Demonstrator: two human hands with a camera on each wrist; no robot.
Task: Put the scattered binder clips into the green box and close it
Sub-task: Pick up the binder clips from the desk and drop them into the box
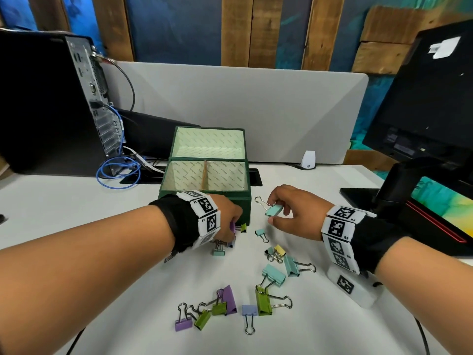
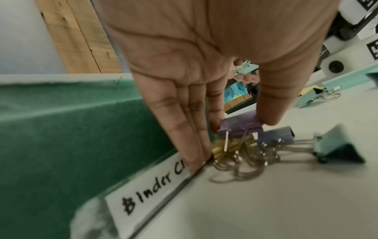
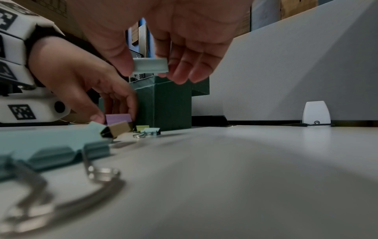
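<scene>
The green box (image 1: pixel 204 198) stands open on the white table, lid (image 1: pixel 208 143) upright behind it, a divider inside; I see no clips in it. Its front wall (image 2: pixel 71 121) bears a label reading "Binder Cl…". My left hand (image 1: pixel 234 226) is low at the box's front right corner and pinches a purple clip (image 2: pixel 235 127) between thumb and fingers, above a small heap of clips. My right hand (image 1: pixel 275 212), right of the box, holds a teal clip (image 1: pixel 274 210) off the table; the same teal clip (image 3: pixel 150 64) shows between thumb and fingers. Several coloured clips (image 1: pixel 263 301) lie scattered nearer me.
A black computer tower (image 1: pixel 46 106) with a blue cable (image 1: pixel 117 172) stands at the left. A monitor (image 1: pixel 430 98) and its base (image 1: pixel 384 198) are at the right. A grey divider panel (image 1: pixel 243 98) runs behind the box, with a small white device (image 1: pixel 309 160) at its foot.
</scene>
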